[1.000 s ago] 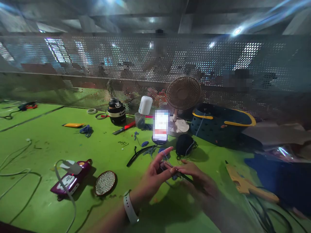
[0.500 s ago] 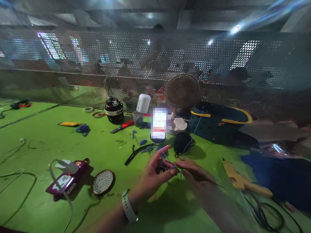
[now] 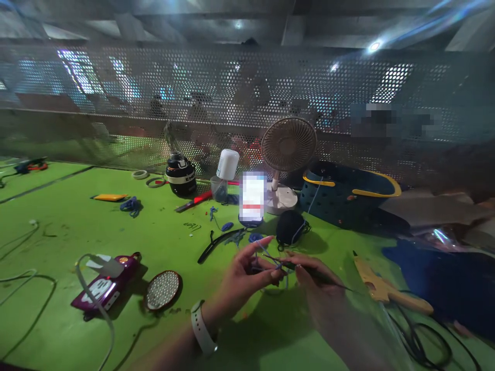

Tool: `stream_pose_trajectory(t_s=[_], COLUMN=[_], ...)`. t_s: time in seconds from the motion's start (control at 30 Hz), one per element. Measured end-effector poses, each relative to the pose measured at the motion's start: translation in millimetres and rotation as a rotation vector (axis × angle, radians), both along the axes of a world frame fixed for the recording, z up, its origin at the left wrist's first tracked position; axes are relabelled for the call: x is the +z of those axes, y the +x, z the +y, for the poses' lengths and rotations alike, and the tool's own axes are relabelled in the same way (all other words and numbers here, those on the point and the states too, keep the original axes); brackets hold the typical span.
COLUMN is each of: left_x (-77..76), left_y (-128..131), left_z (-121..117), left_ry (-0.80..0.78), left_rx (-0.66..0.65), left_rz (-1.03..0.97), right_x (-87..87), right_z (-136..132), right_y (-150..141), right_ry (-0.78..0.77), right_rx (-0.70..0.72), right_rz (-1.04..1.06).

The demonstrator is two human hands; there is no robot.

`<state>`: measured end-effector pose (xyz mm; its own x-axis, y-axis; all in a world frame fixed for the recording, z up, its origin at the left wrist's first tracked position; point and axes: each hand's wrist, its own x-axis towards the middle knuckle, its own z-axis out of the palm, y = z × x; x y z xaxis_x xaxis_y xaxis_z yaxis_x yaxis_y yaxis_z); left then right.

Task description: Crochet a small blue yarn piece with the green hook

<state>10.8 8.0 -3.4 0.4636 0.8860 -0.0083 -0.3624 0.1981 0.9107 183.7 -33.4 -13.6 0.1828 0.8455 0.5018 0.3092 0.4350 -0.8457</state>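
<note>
My left hand pinches a small piece of light-blue yarn work between thumb and fingers, with a strand running over its raised index finger. In my right hand is a slim crochet hook, its tip pointing left above the left fingers and its thin end sticking out behind the right hand. The two hands are close together, and the stitches between them are partly hidden. Just beyond them lies a dark ball of yarn. A phone with a lit screen stands upright behind the left hand.
A fan and a dark-blue basket stand at the back. A yellow glue gun with its cable lies at right. To the left are a purple corded device, a round studded disc and a black strap.
The hook's tip now reaches farther left, over the left fingers. My left index finger has dipped slightly, and the right fingers have shifted a little. Objects on the table stay put.
</note>
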Motion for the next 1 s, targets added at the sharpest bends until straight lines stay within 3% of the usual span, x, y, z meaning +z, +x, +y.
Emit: stream_pose_trajectory(t_s=[0.1, 0.23, 0.3, 0.37, 0.47, 0.57, 0.77, 0.9, 1.0], left_x=[-2.1, -4.8, -4.9, -3.3, 2.5, 8.1, 7.2, 4.5, 3.5], left_y=[1.9, 6.4, 7.7, 7.6, 4.6, 0.8, -2.0, -3.0, -4.7], left_z=[-0.7, -5.8, -8.2, -9.6, -9.5, -7.1, -0.8, 1.5, 2.5], left_ry=[0.145, 0.314, 0.247, 0.109, -0.074, -0.131, -0.082, -0.006, 0.027], left_rx=[0.121, 0.247, 0.2, 0.1, -0.033, -0.092, -0.043, -0.014, 0.027], left_rz=[0.132, 0.275, 0.2, 0.063, -0.089, -0.124, -0.045, -0.005, 0.003], right_x=[4.7, 4.5, 3.1, 3.4, 7.3, 10.9, 8.4, 10.8, 12.2], right_z=[0.5, 5.8, 7.5, 7.3, 5.1, 3.6, 5.2, 7.6, 8.7], right_y=[1.4, 2.5, 3.4, 4.0, 3.6, 3.5, 8.5, 10.0, 13.1], right_ry=[0.097, 0.428, 0.526, 0.552, 0.526, 0.446, 0.221, 0.195, 0.15], right_rx=[-0.005, -0.082, -0.097, -0.069, 0.042, 0.141, 0.115, 0.19, 0.16], right_rz=[-0.2, -0.52, -0.62, -0.591, -0.411, -0.22, -0.087, -0.041, -0.042])
